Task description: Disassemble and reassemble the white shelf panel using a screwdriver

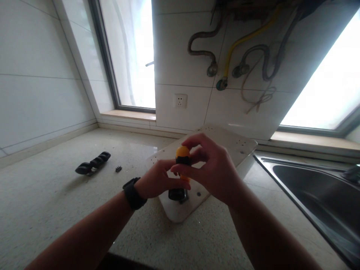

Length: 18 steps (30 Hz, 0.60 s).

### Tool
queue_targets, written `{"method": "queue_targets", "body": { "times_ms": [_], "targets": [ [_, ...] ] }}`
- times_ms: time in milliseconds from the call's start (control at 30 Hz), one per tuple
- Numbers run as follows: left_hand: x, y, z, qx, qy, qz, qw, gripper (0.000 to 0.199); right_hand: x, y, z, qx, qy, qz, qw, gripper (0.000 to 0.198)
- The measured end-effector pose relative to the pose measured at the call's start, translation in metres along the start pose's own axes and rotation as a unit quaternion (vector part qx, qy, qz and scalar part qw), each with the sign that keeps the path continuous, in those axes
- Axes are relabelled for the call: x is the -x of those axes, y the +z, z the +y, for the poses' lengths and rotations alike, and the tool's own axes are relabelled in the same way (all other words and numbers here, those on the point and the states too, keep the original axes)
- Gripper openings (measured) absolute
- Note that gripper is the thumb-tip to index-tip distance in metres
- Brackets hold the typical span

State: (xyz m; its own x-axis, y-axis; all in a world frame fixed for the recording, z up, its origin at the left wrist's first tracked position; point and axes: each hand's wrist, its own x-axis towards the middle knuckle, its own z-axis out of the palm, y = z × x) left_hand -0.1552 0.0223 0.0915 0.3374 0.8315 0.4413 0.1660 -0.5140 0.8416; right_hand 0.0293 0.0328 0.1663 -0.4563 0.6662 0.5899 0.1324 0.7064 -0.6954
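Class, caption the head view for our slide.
Right grip on a yellow-and-black handle, left grip beside it, above a white board.

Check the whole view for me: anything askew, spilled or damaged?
Nothing looks spilled or clearly damaged. Two oddities: the white board lies at a slant to the wall behind it, and a thin cord dangles in a loose tangle right of the yellow hose, its ends seemingly free.

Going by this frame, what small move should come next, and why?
Probably a slight turn of the yellow-and-black handle with the right hand: it grips the roughly upright handle near the top, while the left hand sits lower, close to the black part on the white board. The handle's lower end is hidden.
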Motion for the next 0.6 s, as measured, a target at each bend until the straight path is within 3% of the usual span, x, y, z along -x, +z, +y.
{"method": "queue_targets", "body": {
  "times_ms": [200,300,467,600],
  "targets": [
    [0.000,0.012,0.000,-0.022,-0.005,0.045,0.999,0.044,-0.001,-0.001,-0.002,-0.129,0.038,-0.094,0.986,0.039],
    [-0.001,0.009,0.003,-0.048,0.004,0.009,0.999,0.052,-0.002,-0.002,0.003,-0.147,0.022,-0.121,0.981,0.045],
    [-0.003,-0.001,-0.004,-0.026,0.005,-0.112,0.993,0.023,-0.003,-0.006,0.012,-0.160,-0.025,-0.149,0.975,0.047],
    [-0.002,0.001,-0.009,0.004,-0.042,-0.094,0.995,0.017,-0.003,-0.003,0.010,-0.075,-0.067,-0.123,0.987,0.041]
  ]
}}
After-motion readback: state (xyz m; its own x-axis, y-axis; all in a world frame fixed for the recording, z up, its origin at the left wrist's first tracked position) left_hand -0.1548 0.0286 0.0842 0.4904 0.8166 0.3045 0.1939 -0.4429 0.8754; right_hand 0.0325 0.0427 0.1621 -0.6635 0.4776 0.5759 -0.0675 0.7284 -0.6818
